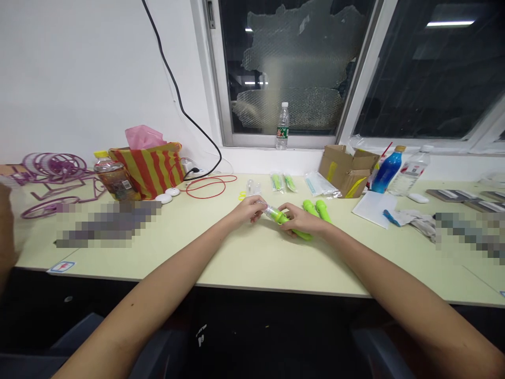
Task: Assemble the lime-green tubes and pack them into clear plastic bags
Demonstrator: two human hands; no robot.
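Note:
Over the middle of the pale table [158,263], my right hand [298,218] is closed round a bright green tube-like object [303,235], which slants down to the right. At its upper left end is a clear plastic part [270,211], and the fingers of my left hand [251,208] are pinched on that part. The two parts meet between my hands; whether they are joined cannot be made out. Two more green objects [323,210] lie just behind my right hand. Small clear pieces [253,187] and a yellow piece [242,196] rest beyond my left hand.
Green items in clear bags [278,182] lie near the wall. A cardboard box [346,171], a blue bottle [389,171] and gloves [414,220] are at the right. At the left are a striped bag [153,171], a brown bottle [115,176] and a person's blurred arm [6,231].

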